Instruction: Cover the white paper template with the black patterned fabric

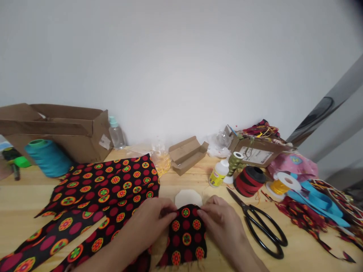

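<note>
Between my hands lies a small piece of black fabric [186, 238] with orange flowers and dark red dots, its lower edge frayed. My left hand [154, 217] pinches its upper left corner between thumb and fingers. At the upper right corner, my right hand [219, 221] pinches the same piece. Just beyond the fabric's top edge shows a cream, rounded flat piece [188, 197], partly covered by the cloth. A larger sheet of the same patterned fabric [113, 185] spreads under and beside my left forearm. Black-handled scissors [262, 226] rest to the right of my right hand.
A white glue bottle [219, 173], a green thread spool [235, 164] and a red ribbon roll [250, 181] stand right of centre. Behind are a small open carton [188, 155] and a box of scraps [255, 149]. At left are a blue thread cone [49, 158] and a large cardboard box [93, 139].
</note>
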{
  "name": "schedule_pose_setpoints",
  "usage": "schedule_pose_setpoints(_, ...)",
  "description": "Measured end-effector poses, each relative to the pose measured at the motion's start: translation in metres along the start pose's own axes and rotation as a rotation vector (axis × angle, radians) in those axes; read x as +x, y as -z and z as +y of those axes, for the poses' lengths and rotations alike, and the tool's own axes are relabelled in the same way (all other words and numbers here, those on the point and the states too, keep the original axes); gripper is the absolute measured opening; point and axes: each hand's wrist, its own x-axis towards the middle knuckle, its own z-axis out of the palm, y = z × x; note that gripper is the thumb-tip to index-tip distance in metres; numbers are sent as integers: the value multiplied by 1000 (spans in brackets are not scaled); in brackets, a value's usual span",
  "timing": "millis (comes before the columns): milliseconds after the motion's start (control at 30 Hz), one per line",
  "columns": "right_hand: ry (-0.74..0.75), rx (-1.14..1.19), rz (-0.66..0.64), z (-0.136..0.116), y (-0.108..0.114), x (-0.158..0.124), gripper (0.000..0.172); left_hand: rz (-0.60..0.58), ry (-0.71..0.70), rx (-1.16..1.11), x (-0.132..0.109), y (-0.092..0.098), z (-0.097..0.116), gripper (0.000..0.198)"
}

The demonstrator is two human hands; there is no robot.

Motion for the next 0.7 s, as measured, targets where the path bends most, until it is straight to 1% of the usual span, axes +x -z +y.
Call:
schedule_pose_setpoints(100, -5, -100, 17, 3, 4, 12, 15, 24, -5, 44, 12, 4, 0, 20)
schedule_pose_setpoints(200, -37, -177, 20, 5, 6, 22, 14, 38, -10, 69, 23, 5, -3, 20)
schedule_pose_setpoints(367, -71, -237, 22, 7, 4, 34, 11, 27, -3, 59, 38, 5, -12, 18)
schedule_pose_setpoints(567, -3, -240, 6, 9, 3, 39, 16, 32, -2, 72, 47, 4, -17, 17)
schedule_pose_setpoints(700, 2, -272, 20, 10, 4, 43, 15, 38, 10, 83, 50, 3, -17, 17)
